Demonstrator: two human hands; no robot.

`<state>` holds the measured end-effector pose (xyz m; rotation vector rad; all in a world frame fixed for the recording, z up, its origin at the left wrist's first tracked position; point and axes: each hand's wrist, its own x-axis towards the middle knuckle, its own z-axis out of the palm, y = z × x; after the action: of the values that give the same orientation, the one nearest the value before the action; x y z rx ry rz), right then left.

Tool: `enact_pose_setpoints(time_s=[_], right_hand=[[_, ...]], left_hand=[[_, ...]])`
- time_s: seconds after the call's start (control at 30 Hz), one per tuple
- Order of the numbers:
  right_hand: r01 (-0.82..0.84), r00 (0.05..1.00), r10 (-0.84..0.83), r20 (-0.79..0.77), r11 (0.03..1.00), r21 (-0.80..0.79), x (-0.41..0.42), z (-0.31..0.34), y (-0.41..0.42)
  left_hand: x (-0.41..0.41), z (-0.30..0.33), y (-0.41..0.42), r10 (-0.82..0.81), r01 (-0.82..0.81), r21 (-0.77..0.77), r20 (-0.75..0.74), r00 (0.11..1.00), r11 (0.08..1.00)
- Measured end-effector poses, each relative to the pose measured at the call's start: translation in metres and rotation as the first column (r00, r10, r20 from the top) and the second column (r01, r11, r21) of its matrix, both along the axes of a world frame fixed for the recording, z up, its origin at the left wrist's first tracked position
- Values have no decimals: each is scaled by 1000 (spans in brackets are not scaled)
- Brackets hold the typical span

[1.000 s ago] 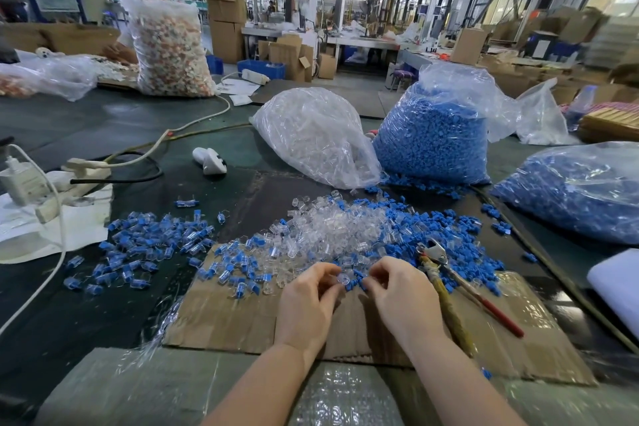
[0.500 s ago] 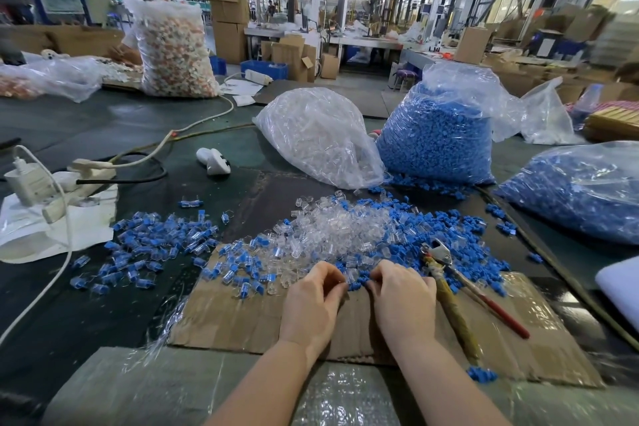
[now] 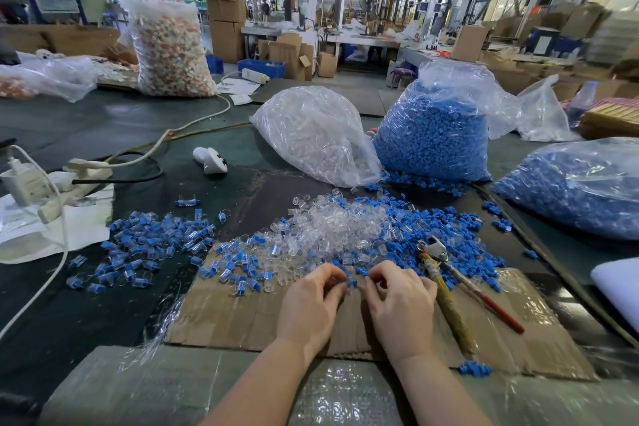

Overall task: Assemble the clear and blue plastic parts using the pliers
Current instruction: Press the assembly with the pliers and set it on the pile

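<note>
My left hand (image 3: 313, 304) and my right hand (image 3: 401, 301) meet fingertip to fingertip over a cardboard sheet (image 3: 242, 318). Between them sits a small blue part (image 3: 351, 283), pinched by the left fingers together with a clear piece; my right fingers are curled beside it and what they hold is hidden. Just beyond lies a heap of loose clear parts (image 3: 332, 228) mixed with loose blue parts (image 3: 449, 228). The pliers (image 3: 446, 284), with a yellow-wrapped and a red handle, lie untouched on the cardboard right of my right hand.
A pile of joined blue-and-clear pieces (image 3: 152, 245) lies to the left. Bags of clear parts (image 3: 314, 135) and blue parts (image 3: 432, 138) stand behind, another blue bag (image 3: 581, 183) at right. A power strip with cables (image 3: 79, 173) is far left.
Both hands have drawn slightly back from the heap toward me, and a blue part now shows between the fingertips. The pliers have not moved.
</note>
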<state>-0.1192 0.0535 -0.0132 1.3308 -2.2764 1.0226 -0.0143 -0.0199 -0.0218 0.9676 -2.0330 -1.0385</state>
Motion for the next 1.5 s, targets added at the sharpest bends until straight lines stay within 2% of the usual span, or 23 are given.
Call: enact_pose_setpoints(time_s=[0.13, 0.3, 0.8, 0.93, 1.1, 1.5], right_hand=[[-114, 993, 114, -1, 992, -53, 1, -2, 4], [-193, 980, 195, 44, 980, -43, 5, 0, 7], [-216, 975, 213, 63, 976, 31, 6, -2, 8], [-256, 967, 256, 17, 967, 1, 7, 1, 8], [-282, 958, 282, -46, 959, 13, 6, 0, 6], [-281, 959, 279, -53, 959, -27, 2, -5, 4]], left_hand=[[-1, -1, -2, 23, -23, -2, -16, 1000, 1000], [-1, -1, -2, 26, -26, 14, -36, 999, 1000], [2, 2, -4, -41, 43, 44, -47, 998, 998], [3, 3, -4, -32, 37, 66, -75, 997, 997], [4, 3, -3, -20, 22, 20, -61, 998, 1000], [4, 5, -3, -39, 40, 8, -53, 998, 999]])
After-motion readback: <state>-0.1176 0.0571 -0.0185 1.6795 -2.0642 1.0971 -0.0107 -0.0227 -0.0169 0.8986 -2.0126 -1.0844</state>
